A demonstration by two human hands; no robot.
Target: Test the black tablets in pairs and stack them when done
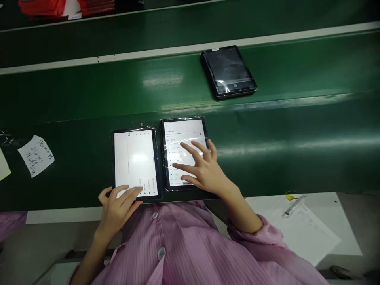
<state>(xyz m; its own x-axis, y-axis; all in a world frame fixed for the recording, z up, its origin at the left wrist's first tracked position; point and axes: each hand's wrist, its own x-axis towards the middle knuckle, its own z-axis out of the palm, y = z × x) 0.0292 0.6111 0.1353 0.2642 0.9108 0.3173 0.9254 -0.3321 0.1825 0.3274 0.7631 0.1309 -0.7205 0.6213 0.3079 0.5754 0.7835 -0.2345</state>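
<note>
Right-hand tablet [178, 154], near edge of green bench [282, 158]: heading "Internet"; list entries too small to read. Handwritten paper note [36, 155], toward bench's left end: "250", remainder unclear.

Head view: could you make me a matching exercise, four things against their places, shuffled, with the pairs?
1. Left hand
2. Right hand
3. Handwritten note
4. Dark-screened device

A. Beyond both lit tablets
B. At the near end of the left lit tablet
C. Over the right lit tablet, headed "Internet"
D. Far left, on the green surface

Pairs: 1-B, 2-C, 3-D, 4-A
</note>
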